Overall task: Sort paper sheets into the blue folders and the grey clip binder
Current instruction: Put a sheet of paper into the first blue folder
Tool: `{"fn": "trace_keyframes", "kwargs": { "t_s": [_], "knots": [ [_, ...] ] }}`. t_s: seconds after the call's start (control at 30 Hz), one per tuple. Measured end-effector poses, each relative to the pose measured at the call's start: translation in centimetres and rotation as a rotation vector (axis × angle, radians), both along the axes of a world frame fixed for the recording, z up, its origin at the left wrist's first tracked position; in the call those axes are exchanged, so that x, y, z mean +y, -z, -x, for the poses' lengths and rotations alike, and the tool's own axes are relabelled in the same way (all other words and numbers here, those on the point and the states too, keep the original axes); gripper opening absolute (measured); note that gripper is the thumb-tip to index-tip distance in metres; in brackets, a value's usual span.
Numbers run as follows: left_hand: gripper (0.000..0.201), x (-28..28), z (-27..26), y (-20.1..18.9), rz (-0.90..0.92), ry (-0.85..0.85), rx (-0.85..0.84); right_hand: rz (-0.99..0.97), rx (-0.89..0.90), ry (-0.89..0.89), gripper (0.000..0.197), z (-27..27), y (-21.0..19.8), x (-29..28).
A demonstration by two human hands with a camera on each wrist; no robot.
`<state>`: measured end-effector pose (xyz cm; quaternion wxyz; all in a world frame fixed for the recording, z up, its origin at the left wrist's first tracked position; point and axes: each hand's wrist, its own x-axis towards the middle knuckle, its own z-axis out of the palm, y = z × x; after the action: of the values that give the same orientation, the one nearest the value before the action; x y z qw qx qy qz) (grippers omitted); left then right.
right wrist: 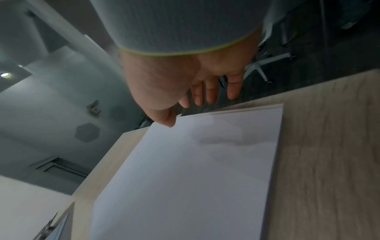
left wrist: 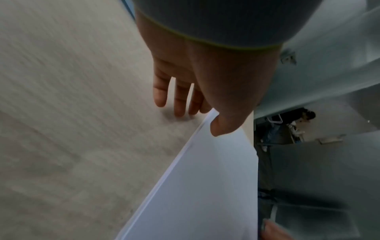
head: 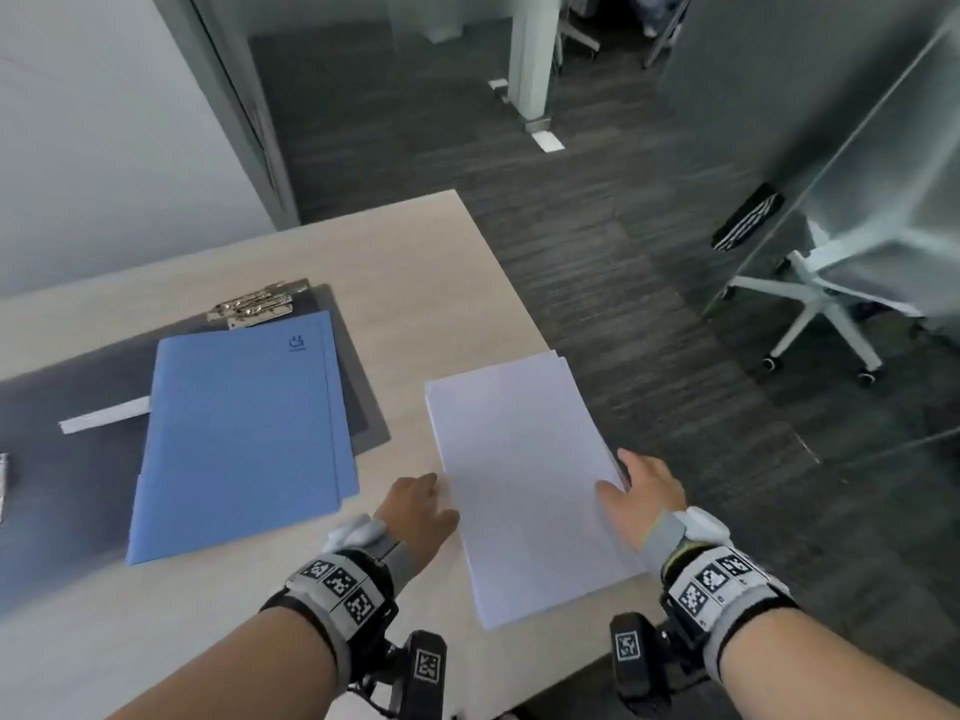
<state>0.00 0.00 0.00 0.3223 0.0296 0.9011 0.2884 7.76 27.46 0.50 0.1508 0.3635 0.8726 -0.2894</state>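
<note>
A stack of white paper sheets (head: 524, 485) lies at the table's right edge, one corner overhanging the floor. My left hand (head: 431, 501) sits at the stack's left edge; its straight fingers (left wrist: 179, 104) touch the tabletop and its thumb rests on the paper sheets (left wrist: 195, 186). My right hand (head: 631, 478) is at the stack's right edge, thumb on top of the paper sheets (right wrist: 195, 170), with straight fingers (right wrist: 211, 92) reaching past the edge. A closed blue folder (head: 244, 433) lies to the left on the open grey clip binder (head: 363, 402), below its metal clip (head: 254, 306).
A white paper strip (head: 104, 415) sticks out from under the blue folder's left side. The light wooden table (head: 389, 262) ends just right of the stack, with dark carpet beyond. A white office chair (head: 831, 314) stands behind a glass partition at the right.
</note>
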Motion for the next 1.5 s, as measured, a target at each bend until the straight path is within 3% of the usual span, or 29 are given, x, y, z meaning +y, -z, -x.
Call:
{"fn": "trace_keyframes", "kwargs": {
  "t_s": [0.23, 0.47, 0.73, 1.0, 1.3, 1.4, 1.5],
  "knots": [
    [0.081, 1.8, -0.2, 1.0, 0.229, 0.260, 0.169, 0.073, -0.060, 0.038, 0.062, 0.8, 1.2, 0.5],
    [0.080, 2.6, 0.5, 1.0, 0.342, 0.368, 0.203, 0.195, 0.068, 0.118, 0.034, 1.2, 1.6, 1.5],
    [0.086, 3.3, 1.1, 1.1, 0.324, 0.500, 0.227, 0.305, 0.142, 0.303, 0.008, 1.5, 2.0, 3.2],
    [0.082, 3.5, 1.8, 1.4, 0.263, 0.524, 0.245, 0.404, 0.156, 0.348, 0.007, 1.5, 3.2, 5.0],
    [0.075, 2.7, 2.3, 1.0, 0.263, 0.532, 0.225, 0.267, 0.321, 0.343, 0.011, 1.3, 1.6, 5.3],
    [0.069, 3.1, 2.4, 0.3, 0.239, 0.465, 0.212, 0.255, 0.393, 0.366, 0.009, 1.5, 1.0, 5.5],
    [0.072, 3.6, 3.1, -0.6, 0.114, 0.242, 0.213, 0.345, 0.453, 0.380, 0.008, 2.1, -0.4, 4.9]
  ]
}}
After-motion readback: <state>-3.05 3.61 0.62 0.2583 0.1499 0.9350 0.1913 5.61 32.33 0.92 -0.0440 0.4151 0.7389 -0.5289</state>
